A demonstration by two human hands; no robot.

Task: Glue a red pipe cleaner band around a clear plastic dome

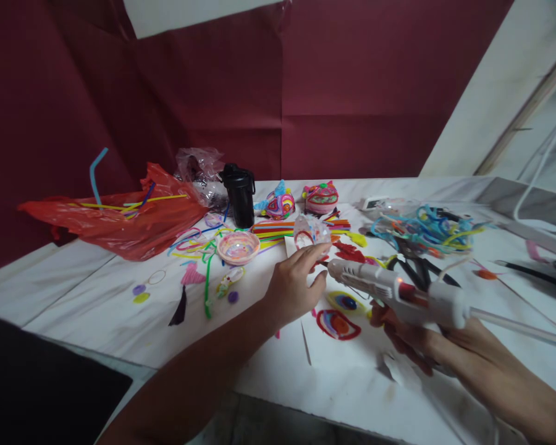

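A white glue gun (pixel 389 287) with a glowing orange light is in my right hand (pixel 412 337), whose fingers wrap round its handle. Its nozzle points left, at the fingertips of my left hand (pixel 299 281). The left fingers are bent round a small red piece, mostly hidden by them. Just beyond that hand sits a clear plastic bag (pixel 311 230). Below the nozzle, a yellow eye shape (pixel 345 301) and a red-rimmed eye shape (pixel 338 324) lie on white paper (pixel 324 352).
A red plastic bag (pixel 134 232) and black bottle (pixel 240 194) stand at the back left. Nearer are a pink bowl (pixel 238 248) and pipe cleaners (pixel 278 230). Two colourful decorated balls (pixel 321 198) sit behind. Tangled blue strips (pixel 426 232) and black-handled scissors (pixel 412 272) lie right.
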